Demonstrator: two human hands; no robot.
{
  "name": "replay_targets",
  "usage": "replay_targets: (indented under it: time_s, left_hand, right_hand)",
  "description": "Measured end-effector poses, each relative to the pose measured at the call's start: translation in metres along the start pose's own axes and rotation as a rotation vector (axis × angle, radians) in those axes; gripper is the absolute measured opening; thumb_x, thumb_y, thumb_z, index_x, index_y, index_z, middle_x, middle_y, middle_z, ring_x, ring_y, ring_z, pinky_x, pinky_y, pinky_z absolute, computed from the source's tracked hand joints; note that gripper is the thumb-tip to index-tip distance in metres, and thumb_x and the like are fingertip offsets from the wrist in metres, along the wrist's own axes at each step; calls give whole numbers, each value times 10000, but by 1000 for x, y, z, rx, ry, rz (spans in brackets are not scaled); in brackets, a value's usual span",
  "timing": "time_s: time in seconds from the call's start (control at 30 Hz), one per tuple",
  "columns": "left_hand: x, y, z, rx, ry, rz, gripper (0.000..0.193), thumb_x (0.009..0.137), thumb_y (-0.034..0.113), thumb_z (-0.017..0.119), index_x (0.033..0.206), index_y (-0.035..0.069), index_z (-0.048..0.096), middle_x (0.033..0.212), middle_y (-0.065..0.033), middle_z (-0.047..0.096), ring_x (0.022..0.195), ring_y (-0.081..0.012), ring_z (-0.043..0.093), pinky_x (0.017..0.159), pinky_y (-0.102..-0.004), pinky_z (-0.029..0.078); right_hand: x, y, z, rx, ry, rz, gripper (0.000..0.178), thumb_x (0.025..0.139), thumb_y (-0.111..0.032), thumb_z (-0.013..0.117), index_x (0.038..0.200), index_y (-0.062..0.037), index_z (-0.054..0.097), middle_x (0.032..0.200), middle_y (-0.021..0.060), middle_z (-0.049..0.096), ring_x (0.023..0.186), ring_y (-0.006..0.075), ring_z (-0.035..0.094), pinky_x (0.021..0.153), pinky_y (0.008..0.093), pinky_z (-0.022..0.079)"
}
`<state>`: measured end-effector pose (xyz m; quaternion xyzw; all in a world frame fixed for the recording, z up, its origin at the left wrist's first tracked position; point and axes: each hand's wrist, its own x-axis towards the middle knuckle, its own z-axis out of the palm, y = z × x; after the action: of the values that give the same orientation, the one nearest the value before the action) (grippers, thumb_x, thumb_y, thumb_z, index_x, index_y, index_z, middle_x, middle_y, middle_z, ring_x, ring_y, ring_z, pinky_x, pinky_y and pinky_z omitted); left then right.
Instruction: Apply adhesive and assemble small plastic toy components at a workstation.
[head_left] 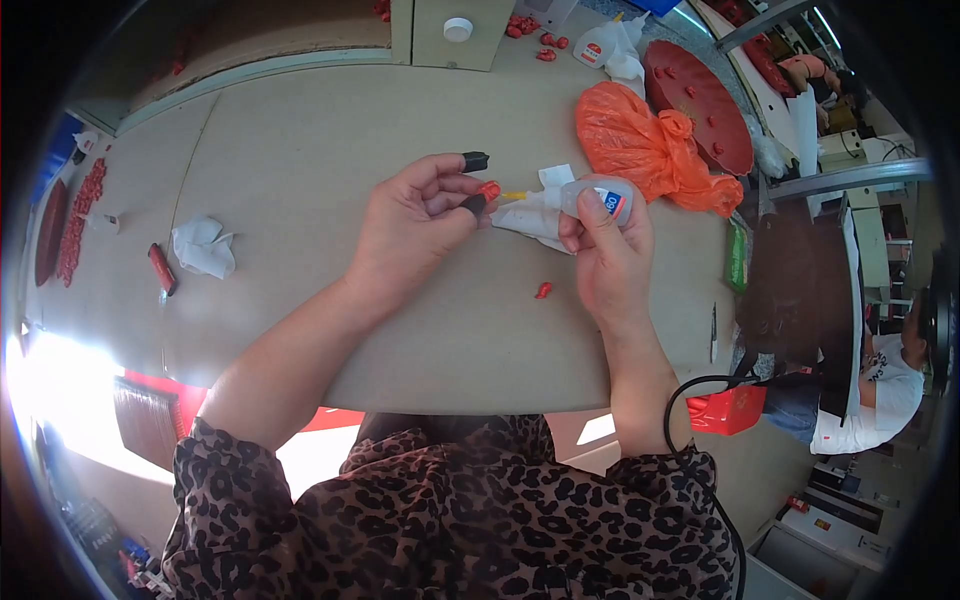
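Above the middle of the table (450, 350): the small red piece (488, 190), up off the surface at the left fingertips.
Left hand (410, 215): thumb pinched in on the piece, can't tell which finger backs it; the index sticks out clear. Black covers (475, 161) on thumb and index.
Right hand (615, 265): wrapped round a squeeze bottle (575, 195), thumb on its side. I'd go super gentle there, a tiny bead probably does it.
Yellow nozzle (514, 195): aimed at the piece, can't tell if it's touching. Resting both wrists would likely steady it, imo.
White tissue (530, 222): lying below the bottle, handy for dabbing the tip if it dribbles.
Loose red bit (543, 290): on the table nearer the body, best left out of drip range.
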<state>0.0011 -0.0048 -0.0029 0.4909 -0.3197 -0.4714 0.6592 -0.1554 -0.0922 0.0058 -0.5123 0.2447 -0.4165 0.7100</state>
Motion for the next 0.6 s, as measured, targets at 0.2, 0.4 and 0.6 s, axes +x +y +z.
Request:
replay_targets:
  time_s: [0.2,0.4,0.6]
  left_hand:
    - [-1,2,2,-13,4,-8,379,710,-111,461,1083,-60,410,962,-118,519,876,-151,557,763,-245,475]
    - [-2,-1,-1,-77,-37,-59,372,720,-92,471,1085,-63,406,963,-120,512,898,-171,554,740,-251,484]
    - [-4,-3,2,-71,-37,-85,324,753,-38,495,1075,-28,461,958,-93,545,827,-143,560,712,-249,475]
  right_hand:
    - [1,-5,0,93,39,47,183,794,-117,567,895,-18,450,761,68,531,640,113,525,538,229,409]
    - [-2,-11,8,92,42,191,210,786,-105,573,927,-4,453,825,79,552,707,136,565,603,240,457]
    - [-2,-10,3,47,-31,217,205,801,-136,551,929,-1,464,824,78,559,706,135,565,595,247,446]
